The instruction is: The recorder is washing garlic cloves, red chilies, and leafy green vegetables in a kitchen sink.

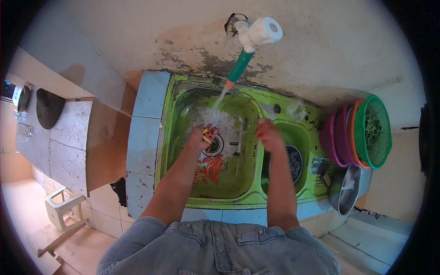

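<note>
My left hand [197,138] holds several red and yellow chili peppers [207,136] in the large basin of a green sink [256,172], close to where the water stream [220,98] lands. Below that hand, a loose heap of red chili peppers [215,166] lies on the basin floor, partly hidden by my left forearm. A drain [216,146] shows beside the held peppers. My right hand [270,135], blurred by motion, is over the ridge between the large and small basins. Its fingers look curled, but whether anything is in them cannot be made out.
A white tap [263,31] with a green hose [239,65] juts from the wall. Stacked colanders [380,158], the green one holding green pieces, stand right, above a metal bowl [338,196]. A round dark container [295,163] sits in the small basin. Tiled counter [141,144] borders the left.
</note>
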`<state>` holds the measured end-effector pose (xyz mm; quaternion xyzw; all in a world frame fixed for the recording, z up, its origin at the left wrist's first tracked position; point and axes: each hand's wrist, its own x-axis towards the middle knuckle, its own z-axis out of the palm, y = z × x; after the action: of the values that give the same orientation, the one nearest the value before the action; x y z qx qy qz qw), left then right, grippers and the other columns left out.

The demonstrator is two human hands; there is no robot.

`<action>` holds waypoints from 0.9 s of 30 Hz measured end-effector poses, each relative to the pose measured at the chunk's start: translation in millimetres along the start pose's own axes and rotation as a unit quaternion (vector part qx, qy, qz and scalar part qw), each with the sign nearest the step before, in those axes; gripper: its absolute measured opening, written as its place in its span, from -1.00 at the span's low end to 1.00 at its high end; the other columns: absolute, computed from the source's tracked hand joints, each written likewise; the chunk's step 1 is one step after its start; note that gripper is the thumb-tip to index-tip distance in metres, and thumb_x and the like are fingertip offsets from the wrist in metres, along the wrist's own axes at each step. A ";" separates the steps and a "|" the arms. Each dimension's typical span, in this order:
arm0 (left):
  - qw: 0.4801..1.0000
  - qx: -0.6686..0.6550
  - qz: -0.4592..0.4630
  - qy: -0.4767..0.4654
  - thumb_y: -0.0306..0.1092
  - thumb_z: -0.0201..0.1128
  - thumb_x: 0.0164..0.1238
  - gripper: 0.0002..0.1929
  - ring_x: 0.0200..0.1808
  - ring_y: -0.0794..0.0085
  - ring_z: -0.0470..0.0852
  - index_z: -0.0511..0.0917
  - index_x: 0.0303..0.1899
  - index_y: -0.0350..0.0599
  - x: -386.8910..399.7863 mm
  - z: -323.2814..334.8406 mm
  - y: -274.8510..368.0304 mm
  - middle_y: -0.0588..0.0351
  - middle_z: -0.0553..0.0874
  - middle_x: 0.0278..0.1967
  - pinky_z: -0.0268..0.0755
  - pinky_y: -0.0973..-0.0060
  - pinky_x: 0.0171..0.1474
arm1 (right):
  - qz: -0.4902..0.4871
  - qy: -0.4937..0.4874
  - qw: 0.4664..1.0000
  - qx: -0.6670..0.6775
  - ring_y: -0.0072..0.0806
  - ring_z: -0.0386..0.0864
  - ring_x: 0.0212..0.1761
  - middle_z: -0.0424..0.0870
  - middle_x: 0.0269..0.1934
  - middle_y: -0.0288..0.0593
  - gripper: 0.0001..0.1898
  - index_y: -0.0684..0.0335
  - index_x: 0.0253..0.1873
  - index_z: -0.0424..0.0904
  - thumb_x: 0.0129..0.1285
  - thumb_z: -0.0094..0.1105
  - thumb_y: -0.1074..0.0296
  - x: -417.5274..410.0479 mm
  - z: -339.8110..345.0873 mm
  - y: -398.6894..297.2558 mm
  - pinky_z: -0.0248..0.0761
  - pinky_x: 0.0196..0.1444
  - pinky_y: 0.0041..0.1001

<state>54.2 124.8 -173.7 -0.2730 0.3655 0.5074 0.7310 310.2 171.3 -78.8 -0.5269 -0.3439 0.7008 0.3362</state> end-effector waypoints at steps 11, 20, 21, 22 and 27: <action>0.999 0.026 0.040 0.018 -0.34 -0.37 0.36 -0.66 -0.24 0.07 0.57 0.33 -0.12 -0.39 3.0 9.7 -19.0 -0.28 0.48 -0.18 0.58 0.42 -0.28 | 0.078 0.186 0.977 0.072 -0.30 0.40 -0.42 0.39 -0.35 0.04 -0.79 0.52 -0.25 0.29 0.26 -0.28 0.44 55.1 -171.8 -113.7 0.49 -0.26 -0.26; 0.999 -0.025 0.010 -0.042 -0.31 -0.39 0.37 -0.64 -0.17 0.03 0.53 0.32 -0.13 -0.40 19.1 49.7 -51.3 -0.26 0.47 -0.24 0.54 0.32 -0.11 | -0.260 0.095 0.703 -0.655 -0.35 0.50 -0.52 0.50 -0.47 -0.07 -0.77 0.44 -0.23 0.42 0.14 0.00 0.35 79.2 -338.4 -123.2 0.41 -0.45 -0.42; 0.997 -0.051 0.049 -0.008 -0.29 -0.40 0.37 -0.63 -0.16 0.02 0.52 0.32 -0.12 -0.40 11.6 28.9 -26.3 -0.25 0.47 -0.24 0.53 0.29 -0.09 | -0.268 0.062 0.725 -0.632 -0.35 0.50 -0.52 0.50 -0.47 -0.07 -0.77 0.44 -0.23 0.42 0.14 0.00 0.35 87.5 -290.2 -98.3 0.41 -0.45 -0.42; 0.995 -0.055 0.078 0.013 -0.29 -0.40 0.37 -0.63 -0.16 0.02 0.52 0.32 -0.12 -0.40 4.2 11.4 -6.5 -0.25 0.47 -0.24 0.53 0.29 -0.09 | -0.206 0.185 0.841 -0.465 -0.41 0.48 -0.50 0.49 -0.48 -0.10 -0.83 0.44 -0.30 0.45 0.13 0.01 0.41 90.8 -211.7 -82.4 0.39 -0.45 -0.48; 0.987 -0.103 0.045 -0.114 -0.23 -0.42 0.38 -0.58 -0.07 -0.08 0.46 0.33 -0.10 -0.40 2.2 13.6 -8.2 -0.31 0.44 -0.15 0.41 0.04 -0.01 | -0.377 0.292 0.768 -0.427 -0.56 0.47 -0.48 0.52 -0.49 -0.22 -0.89 0.34 -0.27 0.50 0.12 0.02 0.48 25.8 -61.9 -82.9 0.36 -0.40 -0.56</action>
<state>65.9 133.7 -167.4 -0.2710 0.2376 0.6024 0.7122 373.6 245.2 -35.5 -0.6236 -0.6640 0.1111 0.3974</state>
